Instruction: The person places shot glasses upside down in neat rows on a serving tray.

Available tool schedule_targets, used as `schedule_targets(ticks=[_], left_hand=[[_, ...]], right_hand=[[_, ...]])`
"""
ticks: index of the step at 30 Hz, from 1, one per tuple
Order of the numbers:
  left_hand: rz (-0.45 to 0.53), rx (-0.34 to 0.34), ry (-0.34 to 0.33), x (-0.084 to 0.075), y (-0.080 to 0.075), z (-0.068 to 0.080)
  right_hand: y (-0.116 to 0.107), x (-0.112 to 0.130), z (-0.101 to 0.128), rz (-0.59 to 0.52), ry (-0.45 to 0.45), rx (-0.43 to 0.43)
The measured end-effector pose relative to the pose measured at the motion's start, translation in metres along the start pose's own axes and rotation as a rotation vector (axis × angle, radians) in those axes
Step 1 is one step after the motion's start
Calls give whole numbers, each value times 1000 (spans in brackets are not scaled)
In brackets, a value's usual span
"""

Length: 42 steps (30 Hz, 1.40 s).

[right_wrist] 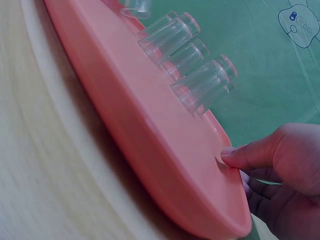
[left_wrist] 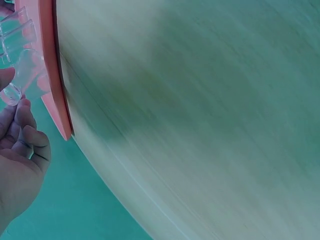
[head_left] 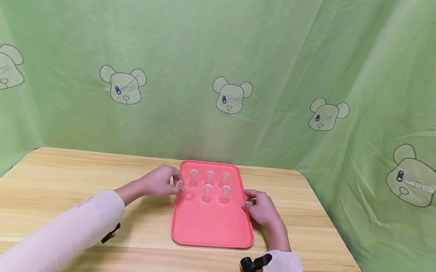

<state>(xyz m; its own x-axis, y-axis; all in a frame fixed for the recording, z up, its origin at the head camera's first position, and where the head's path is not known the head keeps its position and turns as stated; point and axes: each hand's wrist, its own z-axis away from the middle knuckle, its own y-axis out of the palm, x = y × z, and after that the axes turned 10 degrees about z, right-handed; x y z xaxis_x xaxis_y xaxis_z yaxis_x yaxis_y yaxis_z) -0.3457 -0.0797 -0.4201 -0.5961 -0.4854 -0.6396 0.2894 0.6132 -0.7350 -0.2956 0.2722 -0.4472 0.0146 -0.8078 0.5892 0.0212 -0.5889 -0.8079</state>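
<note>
Scene: a wooden table point(head_left: 57, 181) stands before a green cloth backdrop point(head_left: 227, 44) printed with bear heads.
Tray: a pink tray point(head_left: 210, 226) lies flat at the middle of the table, long side running away from the person; its near half is bare.
Cups: small clear cups point(head_left: 209, 184) stand in rows on the far half of the tray. The right wrist view shows them upright and close together point(right_wrist: 197, 82).
Left hand: the left hand point(head_left: 159, 182) sits at the tray's left edge, level with the cup rows. Thumb and fingers pinch one clear cup point(head_left: 179, 185). In the left wrist view this held cup point(left_wrist: 22, 80) is raised at the fingertips, just over the tray rim point(left_wrist: 52, 75).
Right hand: the right hand point(head_left: 260, 207) rests at the tray's right edge. In the right wrist view the thumb point(right_wrist: 245, 155) presses on the rim and the other fingers curl below it, so the grip closes narrowly on the tray edge.
Sleeves: both forearms wear pale pink sleeves point(head_left: 72, 231).
Wrist devices: a black camera mount point(head_left: 254, 264) sits at the right wrist.
</note>
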Motion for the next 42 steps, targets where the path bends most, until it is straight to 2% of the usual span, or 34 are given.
schedule_targets(ticks=[7,16,24,42], left_hand=[[8,-4,-14,-1,4,-4],[2,-1,16,-2,9,-8],[29,19,-18,-6,14,-12],[53,30,-14,-15,20,-16]], right_hand=[[-1,2,2,-2,-15,-8],[-1,2,1,-2,-9,-4],[-2,1,1,9,-8,1],[-1,0,1,10,-17,-8]])
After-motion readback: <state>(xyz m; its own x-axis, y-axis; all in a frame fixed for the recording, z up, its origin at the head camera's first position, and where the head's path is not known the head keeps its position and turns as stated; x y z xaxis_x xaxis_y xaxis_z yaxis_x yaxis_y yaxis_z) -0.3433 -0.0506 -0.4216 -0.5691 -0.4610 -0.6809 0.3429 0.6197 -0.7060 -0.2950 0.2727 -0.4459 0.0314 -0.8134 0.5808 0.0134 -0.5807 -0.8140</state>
